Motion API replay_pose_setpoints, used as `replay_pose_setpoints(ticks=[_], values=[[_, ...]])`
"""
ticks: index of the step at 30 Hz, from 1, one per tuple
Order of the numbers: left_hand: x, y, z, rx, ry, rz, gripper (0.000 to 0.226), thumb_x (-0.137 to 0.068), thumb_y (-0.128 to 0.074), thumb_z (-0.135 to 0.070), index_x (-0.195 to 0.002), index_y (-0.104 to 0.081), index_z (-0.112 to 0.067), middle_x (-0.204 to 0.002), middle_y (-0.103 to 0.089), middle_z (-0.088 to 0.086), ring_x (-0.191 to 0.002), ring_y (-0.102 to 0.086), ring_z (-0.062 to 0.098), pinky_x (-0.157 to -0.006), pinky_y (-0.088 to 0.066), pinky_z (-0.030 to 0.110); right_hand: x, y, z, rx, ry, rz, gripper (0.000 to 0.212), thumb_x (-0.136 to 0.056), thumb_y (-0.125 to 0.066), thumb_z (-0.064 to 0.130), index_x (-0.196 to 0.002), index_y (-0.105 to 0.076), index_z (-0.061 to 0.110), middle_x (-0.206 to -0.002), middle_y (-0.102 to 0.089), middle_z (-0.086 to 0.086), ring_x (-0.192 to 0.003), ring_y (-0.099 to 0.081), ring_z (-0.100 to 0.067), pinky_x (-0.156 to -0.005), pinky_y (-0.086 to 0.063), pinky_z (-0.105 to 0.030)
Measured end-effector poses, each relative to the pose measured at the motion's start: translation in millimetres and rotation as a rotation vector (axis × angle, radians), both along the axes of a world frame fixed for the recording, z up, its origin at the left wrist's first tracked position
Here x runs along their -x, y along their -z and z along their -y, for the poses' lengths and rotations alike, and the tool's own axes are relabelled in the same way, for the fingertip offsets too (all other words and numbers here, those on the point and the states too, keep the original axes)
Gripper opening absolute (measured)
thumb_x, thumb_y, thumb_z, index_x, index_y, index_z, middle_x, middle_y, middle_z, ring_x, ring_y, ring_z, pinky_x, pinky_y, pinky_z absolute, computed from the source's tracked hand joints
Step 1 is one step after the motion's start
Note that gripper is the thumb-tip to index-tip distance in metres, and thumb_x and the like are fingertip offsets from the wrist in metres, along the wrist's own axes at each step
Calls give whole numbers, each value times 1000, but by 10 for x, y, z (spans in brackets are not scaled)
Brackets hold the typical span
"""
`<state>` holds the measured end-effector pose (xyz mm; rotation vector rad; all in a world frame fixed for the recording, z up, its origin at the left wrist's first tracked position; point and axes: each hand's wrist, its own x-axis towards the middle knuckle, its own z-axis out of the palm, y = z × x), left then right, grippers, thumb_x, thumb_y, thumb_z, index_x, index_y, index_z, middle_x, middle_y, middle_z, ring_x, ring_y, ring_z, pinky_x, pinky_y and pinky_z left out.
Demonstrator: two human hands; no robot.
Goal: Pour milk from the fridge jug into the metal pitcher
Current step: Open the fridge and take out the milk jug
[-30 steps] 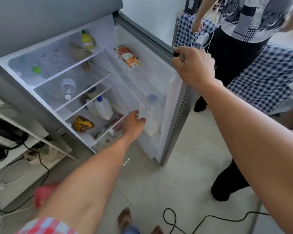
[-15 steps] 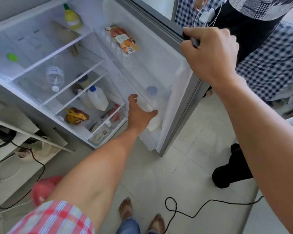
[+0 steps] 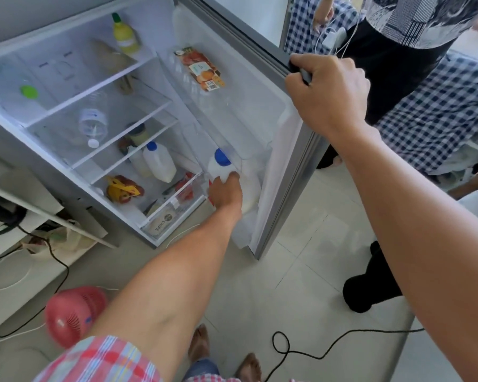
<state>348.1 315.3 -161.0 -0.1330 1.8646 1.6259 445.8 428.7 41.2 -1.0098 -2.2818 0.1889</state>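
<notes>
A white milk jug (image 3: 221,168) with a blue cap stands in the bottom shelf of the open fridge door (image 3: 282,172). My left hand (image 3: 225,192) reaches down into that shelf, and its fingers are curled around the jug's upper side. The jug's lower part is hidden behind the hand and the shelf wall. My right hand (image 3: 326,92) grips the top edge of the fridge door. No metal pitcher is in view.
A second blue-capped white jug (image 3: 159,164) stands on a lower fridge shelf among bottles and food. On the tiled floor lie a pink fan (image 3: 72,312) and a black cable (image 3: 301,351). Another person (image 3: 398,51) stands behind the door by a checkered cloth (image 3: 439,111).
My left hand moved from open in front of the door shelf to closed around the jug. The blue cap now shows higher and clearer. My right hand stayed on the door.
</notes>
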Motion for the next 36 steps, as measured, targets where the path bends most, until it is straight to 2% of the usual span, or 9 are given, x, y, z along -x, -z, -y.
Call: replay_pose_setpoints(ticks=[2, 5, 10, 15, 19, 22, 28, 31, 36], values=[[-21, 38, 55, -56, -109, 80, 42, -88, -67, -15, -127, -51, -14, -123, -58, 3, -107, -58, 25, -79, -48, 30, -1, 5, 2, -3, 1, 14, 27, -85, -41, 30, -88, -61, 12, -68, -60, -8, -62, -50, -31, -62, -32, -33], [-82, -4, 191, -121, -181, 159, 12, -88, -65, -7, -92, -58, -15, -87, -59, -2, -80, -57, 20, -63, -44, 27, 6, 14, 20, -20, -12, 22, 30, -85, -41, 30, -91, -64, 14, -73, -65, -8, -65, -57, -33, -63, -38, -35], [0, -166, 516, -208, -274, 202, 38, -79, -64, -10, -116, -65, -6, -85, -64, 3, -75, -63, 22, -64, -51, 33, 32, 35, 97, -38, -28, 34, 34, -88, -40, 29, -102, -69, 16, -81, -70, -8, -74, -63, -36, -65, -37, -35], [141, -457, 874, -147, -268, 48, 5, -83, -63, -10, -88, -62, -10, -77, -64, 2, -74, -65, 23, -67, -58, 34, 48, 57, 220, -26, -56, 49, 23, -87, -40, 24, -80, -55, 9, -67, -55, -5, -68, -54, -33, -53, -27, -32], [334, -728, 1227, -92, -250, -93, 9, -83, -62, -10, -79, -54, -9, -68, -56, 2, -62, -55, 20, -48, -44, 22, 114, 75, 377, -41, -85, 42, 27, -94, -40, 18, -93, -63, 3, -79, -63, -12, -86, -49, -30, -61, -32, -35], [499, -897, 1484, -55, -217, -187, 19, -83, -61, -6, -69, -48, -11, -63, -49, 3, -55, -46, 17, -41, -36, 15, 223, 71, 607, -64, -102, 49, 19, -95, -41, 16, -86, -52, 5, -77, -53, -11, -82, -47, -31, -64, -31, -35], [896, -1038, 2002, 25, -226, -260, 17, -74, -62, -10, -65, -48, -12, -68, -49, 5, -60, -42, 19, -55, -33, 28, 559, 117, 1129, -13, -215, -25, 20, -88, -42, 21, -76, -50, 7, -57, -43, -2, -59, -45, -30, -60, -35, -36], [1076, -1074, 2246, 38, -221, -290, 14, -75, -62, -9, -68, -50, -8, -70, -48, 6, -61, -41, 20, -53, -32, 28, 784, 169, 1421, 75, -316, -81, 23, -90, -44, 31, -84, -50, 10, -63, -47, -2, -56, -46, -26, -55, -31, -34], [1421, -1193, 2650, 17, -255, -315, 17, -64, -61, -15, -63, -44, -12, -67, -44, 6, -63, -36, 22, -56, -28, 30, 1256, 269, 1920, 35, -368, -33, 67, -97, -39, 64, -141, -50, 15, -106, -62, -7, -96, -63, -34, -77, -54, -45]])
